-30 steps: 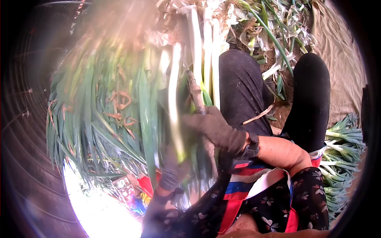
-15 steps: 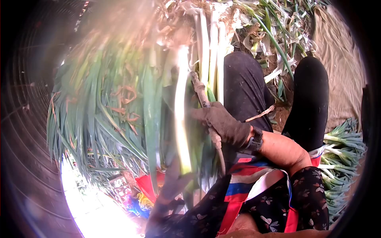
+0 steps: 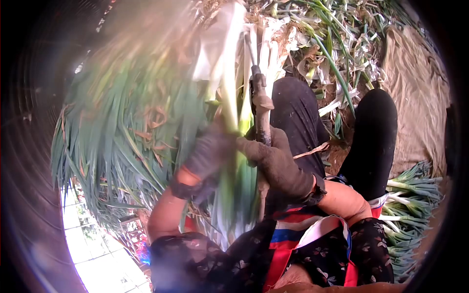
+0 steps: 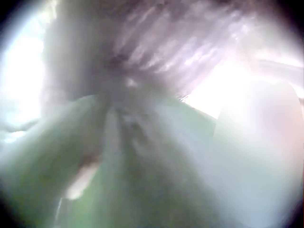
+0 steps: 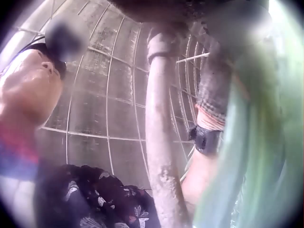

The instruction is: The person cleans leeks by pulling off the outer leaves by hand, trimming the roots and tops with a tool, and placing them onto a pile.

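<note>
In the head view the gloved left hand [image 3: 210, 149], blurred, grips a leek [image 3: 230, 83] where its white stem turns green; the leaves hang below. In the left wrist view, blurred green leaves [image 4: 142, 180] spread from under the dark glove [image 4: 156, 42]. The gloved right hand [image 3: 281, 158] curls round a dirty rod-like tool [image 3: 263, 112] with a thin metal tip pointing up, its thumb side close against the leek. That tool's lower tube [image 5: 164, 128] crosses the right wrist view, with leaves beside it.
A large heap of leeks [image 3: 117, 127] lies on the left. Cleaned leeks [image 3: 410, 210] are stacked at the right. Leaf scraps [image 3: 337, 44] and a tan cloth [image 3: 415, 97] lie beyond the person's knees [image 3: 376, 132].
The left hand has risen from the lap to beside the right hand, and the leek is higher. The tool now stands more upright, still in the right hand.
</note>
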{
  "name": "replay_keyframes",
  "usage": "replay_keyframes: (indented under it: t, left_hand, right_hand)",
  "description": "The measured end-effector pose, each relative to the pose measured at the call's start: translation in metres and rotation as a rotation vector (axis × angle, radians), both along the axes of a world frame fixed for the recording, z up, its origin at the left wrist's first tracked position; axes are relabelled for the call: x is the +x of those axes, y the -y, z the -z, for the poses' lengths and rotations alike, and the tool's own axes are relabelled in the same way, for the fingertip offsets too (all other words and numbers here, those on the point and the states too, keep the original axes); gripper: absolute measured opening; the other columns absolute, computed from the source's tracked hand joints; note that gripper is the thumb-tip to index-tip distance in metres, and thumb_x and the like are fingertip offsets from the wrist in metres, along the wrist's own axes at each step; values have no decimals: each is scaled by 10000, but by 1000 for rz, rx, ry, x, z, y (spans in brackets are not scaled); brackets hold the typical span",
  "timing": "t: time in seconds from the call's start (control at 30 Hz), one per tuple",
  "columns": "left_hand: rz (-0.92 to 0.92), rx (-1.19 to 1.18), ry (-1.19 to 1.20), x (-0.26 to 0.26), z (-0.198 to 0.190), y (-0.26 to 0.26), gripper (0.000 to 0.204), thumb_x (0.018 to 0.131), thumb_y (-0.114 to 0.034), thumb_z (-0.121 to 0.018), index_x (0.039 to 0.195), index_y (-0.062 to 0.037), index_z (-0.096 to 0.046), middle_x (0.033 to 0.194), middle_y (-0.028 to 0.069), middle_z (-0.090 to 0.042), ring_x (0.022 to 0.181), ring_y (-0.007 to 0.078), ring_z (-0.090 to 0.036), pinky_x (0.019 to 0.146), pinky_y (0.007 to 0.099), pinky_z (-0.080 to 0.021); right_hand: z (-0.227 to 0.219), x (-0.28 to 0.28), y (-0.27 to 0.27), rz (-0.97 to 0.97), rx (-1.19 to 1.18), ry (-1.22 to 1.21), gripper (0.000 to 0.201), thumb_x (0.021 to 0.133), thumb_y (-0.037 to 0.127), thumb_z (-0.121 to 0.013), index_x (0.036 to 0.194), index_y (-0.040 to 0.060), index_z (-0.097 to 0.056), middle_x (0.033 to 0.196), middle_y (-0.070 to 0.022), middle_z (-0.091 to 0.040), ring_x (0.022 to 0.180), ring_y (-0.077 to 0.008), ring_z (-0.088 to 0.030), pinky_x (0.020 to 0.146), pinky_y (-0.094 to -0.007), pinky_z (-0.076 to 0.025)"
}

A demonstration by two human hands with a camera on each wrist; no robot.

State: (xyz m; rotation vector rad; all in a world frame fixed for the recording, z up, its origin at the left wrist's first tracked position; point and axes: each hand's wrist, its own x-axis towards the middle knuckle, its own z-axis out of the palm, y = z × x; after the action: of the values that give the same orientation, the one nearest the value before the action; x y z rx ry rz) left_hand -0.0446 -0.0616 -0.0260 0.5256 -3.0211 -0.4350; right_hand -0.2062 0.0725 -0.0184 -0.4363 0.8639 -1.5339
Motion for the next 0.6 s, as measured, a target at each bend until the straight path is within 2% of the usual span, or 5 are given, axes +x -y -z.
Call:
replay_keyframes:
  t: [0.07, 0.2, 0.3, 0.4, 0.6]
  left_hand:
    - [-251, 629, -217, 36, 72, -8, 207, 766, -132, -675, 968, -89, -668, 796, 126, -622, 818, 275, -633, 999, 420, -425]
    - [-191, 80, 183, -8, -16, -34, 396, 734, -245, -716, 1046, -18, -626, 983, 195, -629, 973, 335, -607, 1057, 436, -361]
    - [-530, -646, 198, -4, -17, 12, 802, 697, -430, -764, 1265, 62, -482, 1283, 264, -511, 1184, 387, -504, 1073, 420, -345]
    - [-704, -490, 236, 28, 44, 76, 1153, 583, -513, -845, 1380, 120, -304, 1309, 332, -457, 1201, 465, -467, 1028, 448, -382]
    - [-742, -330, 250, 3, 46, 104, 873, 615, -430, -827, 1194, 104, -452, 1126, 325, -568, 1044, 444, -577, 895, 463, -469]
  right_hand:
    - [3, -2, 3, -91, 57, 45, 220, 847, 236, -649, 769, 36, -602, 672, 7, -542, 595, -65, -491, 543, -246, -403]
    - [20, 5, 12, -201, 82, 7, 223, 862, 244, -657, 783, 38, -629, 654, 25, -540, 582, -61, -494, 526, -238, -397]
    - [29, 9, 16, -249, 193, -49, 223, 867, 242, -663, 785, 35, -640, 643, 29, -544, 568, -67, -501, 510, -243, -391]
    - [46, 19, 19, -198, 237, 8, 227, 861, 242, -673, 772, 36, -637, 638, 28, -548, 554, -69, -500, 493, -250, -382]
    - [40, 16, 18, -265, 257, 16, 295, 841, 238, -684, 966, -25, -633, 761, -82, -620, 682, -145, -578, 607, -312, -459]
